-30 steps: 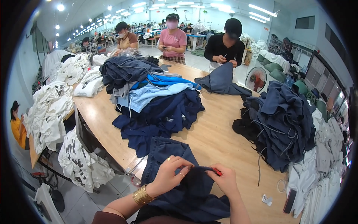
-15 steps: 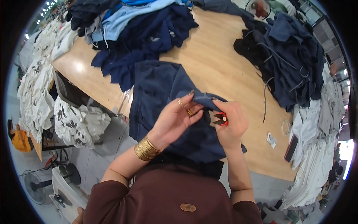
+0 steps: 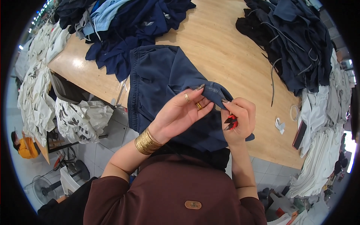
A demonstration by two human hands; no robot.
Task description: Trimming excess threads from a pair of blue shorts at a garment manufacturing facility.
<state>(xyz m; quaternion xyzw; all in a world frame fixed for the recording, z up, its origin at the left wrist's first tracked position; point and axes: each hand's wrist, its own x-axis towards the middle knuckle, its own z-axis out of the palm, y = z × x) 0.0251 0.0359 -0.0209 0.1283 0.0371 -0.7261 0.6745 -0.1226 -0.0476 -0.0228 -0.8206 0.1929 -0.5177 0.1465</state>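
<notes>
A dark blue pair of shorts [image 3: 153,84] lies across the near part of the table, its gathered elastic waistband to the left. My left hand [image 3: 180,116] pinches a stitched hem of it between thumb and fingers. Farther along the same hem, my right hand [image 3: 243,119] grips the cloth with thumb and forefinger. Tucked in that right palm are red-handled thread snips [image 3: 231,122], their dark points facing left, apart from the cloth. The seam stitching shows between my two hands.
Navy and light blue garments [image 3: 123,41] are heaped at the far left of the wooden table [image 3: 217,45]. Dark clothes with cords [image 3: 288,45] lie at the right. White garments [image 3: 80,120] hang low at the left, near a fan [image 3: 45,189]. A phone-like dark object [image 3: 299,135] rests by the right edge.
Both hands have shifted slightly right with the hem, and more of its stitching shows. The view has tilted a little nearer. Both hands keep their hold.
</notes>
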